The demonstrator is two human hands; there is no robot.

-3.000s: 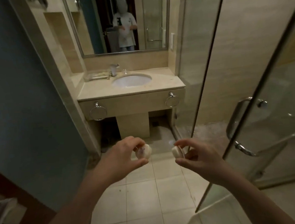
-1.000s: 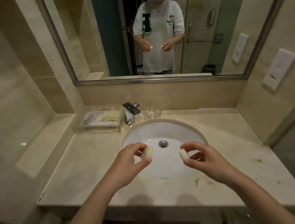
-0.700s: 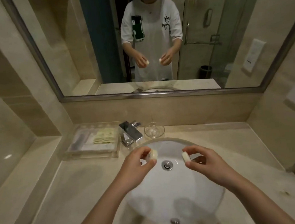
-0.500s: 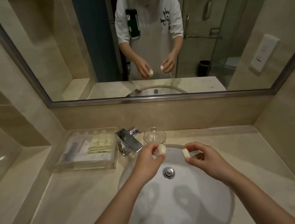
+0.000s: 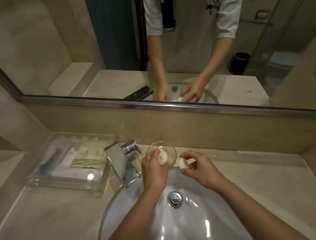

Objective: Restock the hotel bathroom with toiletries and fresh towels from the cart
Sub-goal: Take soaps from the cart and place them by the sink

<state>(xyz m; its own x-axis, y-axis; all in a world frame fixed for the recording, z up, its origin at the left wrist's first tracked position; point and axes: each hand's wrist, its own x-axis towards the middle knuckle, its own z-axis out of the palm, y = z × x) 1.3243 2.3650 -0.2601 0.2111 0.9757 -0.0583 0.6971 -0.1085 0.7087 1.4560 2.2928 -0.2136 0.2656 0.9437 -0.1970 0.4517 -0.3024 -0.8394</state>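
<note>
- Head view, what changed: half a second ago both hands were over the sink basin, short of the dish. Now the left hand has brought its round wrapped soap over the small glass dish at frame centre. The right hand follows, with its second soap just outside the dish's right rim.
- Fingers: each hand pinches its soap between thumb and fingertips, and the remaining fingers are loosely curled.
- Meaning: setting the soaps down looks imminent, though neither is released yet. No towels are in view.
- Edges and room: the faucet stands just left of the left hand. The backsplash and mirror frame close in behind the dish. There is open room on the counter to the right and back over the basin. The clear toiletry tray, at middle left, lies apart from both hands.
</note>
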